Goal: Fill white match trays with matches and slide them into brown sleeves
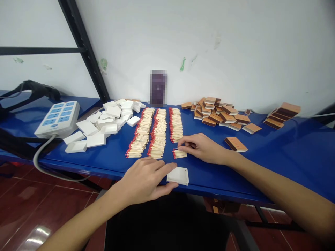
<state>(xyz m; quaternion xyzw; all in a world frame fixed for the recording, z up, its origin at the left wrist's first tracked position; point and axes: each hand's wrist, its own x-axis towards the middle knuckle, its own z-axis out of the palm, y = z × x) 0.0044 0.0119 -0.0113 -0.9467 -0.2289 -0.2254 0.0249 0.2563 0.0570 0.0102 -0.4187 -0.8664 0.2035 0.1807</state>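
Observation:
My left hand (148,179) grips a white inner matchbox tray (180,175) by its left end, thumb and fingers on opposite sides. The tray lies open side up at the table's front edge. Just behind it, my right hand (202,148) is closed in a pinch at the upper edge of a small group of red-tipped matches (180,153); its fingertips partly cover them. Long rows of matches lie side by side farther back: a left row (141,132), a middle row (158,134) and a shorter right row (176,125).
White trays (104,120) are heaped at the left, beside a power strip (59,118). Brown matchbox sleeves (218,111) form a pile at the back right. A stack of boxes (282,115) and a single matchbox (236,144) stand farther right. A pixelated dark object (158,89) leans on the wall.

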